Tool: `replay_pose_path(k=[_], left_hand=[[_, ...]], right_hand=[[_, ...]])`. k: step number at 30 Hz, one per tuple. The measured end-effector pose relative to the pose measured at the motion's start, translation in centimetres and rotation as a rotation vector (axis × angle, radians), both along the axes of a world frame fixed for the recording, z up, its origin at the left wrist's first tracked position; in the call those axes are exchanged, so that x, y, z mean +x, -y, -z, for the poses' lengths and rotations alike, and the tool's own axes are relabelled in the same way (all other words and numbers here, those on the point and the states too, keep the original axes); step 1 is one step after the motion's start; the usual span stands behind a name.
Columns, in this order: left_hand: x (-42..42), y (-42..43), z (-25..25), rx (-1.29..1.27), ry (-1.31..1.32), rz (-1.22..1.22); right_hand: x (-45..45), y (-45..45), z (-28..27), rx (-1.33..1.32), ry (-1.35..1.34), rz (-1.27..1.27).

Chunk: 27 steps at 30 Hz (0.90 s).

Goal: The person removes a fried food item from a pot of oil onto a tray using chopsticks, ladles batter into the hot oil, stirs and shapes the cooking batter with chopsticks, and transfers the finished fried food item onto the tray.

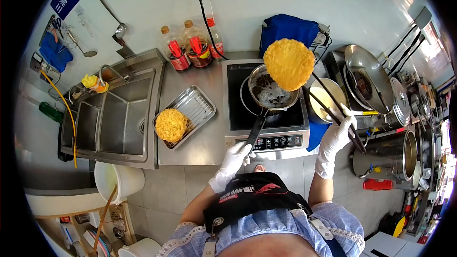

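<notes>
My left hand (232, 161), in a white glove, is closed round the black handle (256, 129) of a small pot (251, 93). Dark, bubbling liquid fills the pot, which sits on an induction cooker (236, 109). In my gloved right hand (335, 137) is a pair of long dark chopsticks (325, 89). Their tips are at the lower right edge of a golden round fried cake (289, 63), raised above the pot and covering part of its rim. How the tips grip the cake is partly hidden.
Left of the cooker, a metal tray (205, 106) with a rack holds another fried cake (171, 125). Three bottles (196, 50) stand by the wall. A pot of pale liquid (325, 96) and a wok (364, 59) are at right; a double sink (124, 109) is at left.
</notes>
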State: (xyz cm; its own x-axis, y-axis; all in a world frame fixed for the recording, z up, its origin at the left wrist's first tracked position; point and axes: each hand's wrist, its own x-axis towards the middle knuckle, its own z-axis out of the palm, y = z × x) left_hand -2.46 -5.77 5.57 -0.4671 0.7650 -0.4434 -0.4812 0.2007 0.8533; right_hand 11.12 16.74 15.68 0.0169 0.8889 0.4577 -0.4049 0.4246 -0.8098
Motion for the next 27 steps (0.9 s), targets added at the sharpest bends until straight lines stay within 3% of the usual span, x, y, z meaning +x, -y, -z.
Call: replay_pose_path(k=[5, 12, 17, 27], left_hand=[[-0.1, 0.0, 0.1, 0.004, -0.015, 0.029], [-0.2, 0.1, 0.2, 0.002, -0.001, 0.011], [-0.2, 0.0, 0.2, -0.007, 0.007, 0.024], [-0.3, 0.0, -0.1, 0.005, -0.002, 0.024]], right_hand=[[0.3, 0.1, 0.1, 0.023, 0.031, -0.017], [0.5, 0.4, 4.8, -0.092, 0.097, 0.013], [0.8, 0.0, 1.7, -0.034, 0.037, -0.005], [0.6, 0.1, 3.4, -0.089, 0.099, 0.058]])
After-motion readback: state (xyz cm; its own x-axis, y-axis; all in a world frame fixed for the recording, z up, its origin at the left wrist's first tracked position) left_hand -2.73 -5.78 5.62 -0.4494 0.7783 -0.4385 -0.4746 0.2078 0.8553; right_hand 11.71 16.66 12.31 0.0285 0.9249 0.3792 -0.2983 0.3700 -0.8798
